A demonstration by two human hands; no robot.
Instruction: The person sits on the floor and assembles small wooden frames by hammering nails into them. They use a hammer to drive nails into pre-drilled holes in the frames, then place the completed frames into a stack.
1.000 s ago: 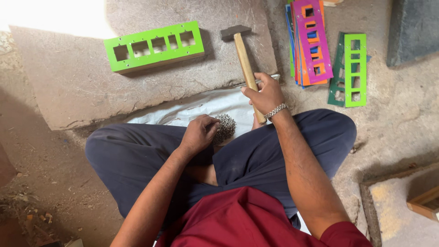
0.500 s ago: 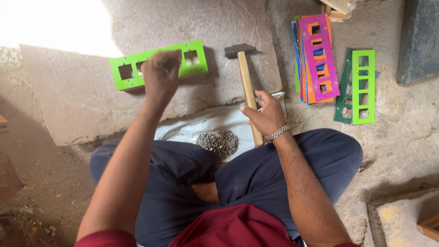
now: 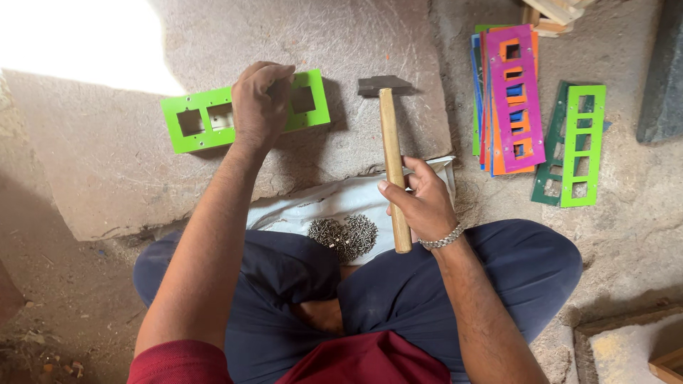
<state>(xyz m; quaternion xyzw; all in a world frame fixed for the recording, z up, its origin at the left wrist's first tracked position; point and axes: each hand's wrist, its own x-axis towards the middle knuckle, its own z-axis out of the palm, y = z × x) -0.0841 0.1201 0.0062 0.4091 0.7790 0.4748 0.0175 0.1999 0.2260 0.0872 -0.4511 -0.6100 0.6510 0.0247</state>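
Green plate with square cutouts, lying flat on the stone slab, long side running left to right, a bit tilted. Left hand resting right on top of it near the right-hand end, fingertips pinched tight together as if around something tiny, though too small to make out what. One cutout showing on the far side of the hand, two more on the near side.

Wooden-handled hammer just right of the plate, steel head resting on the slab, handle pointing back toward the lap. Right hand wrapped around the lower part of the handle, fingers curled closed on it, metal bracelet on the wrist.

Between the two arms, a heap of small nails sitting on a white sack spread over the slab's near edge and the lap. Legs crossed in dark blue trousers, red shirt at the bottom edge.

Further right on the ground, a stack of coloured plates, pink on top with orange and blue edges poking out under it. Beside that, well apart from the hammer, another green plate over a dark green one. Bright sun patch washing out the top left corner of the slab.
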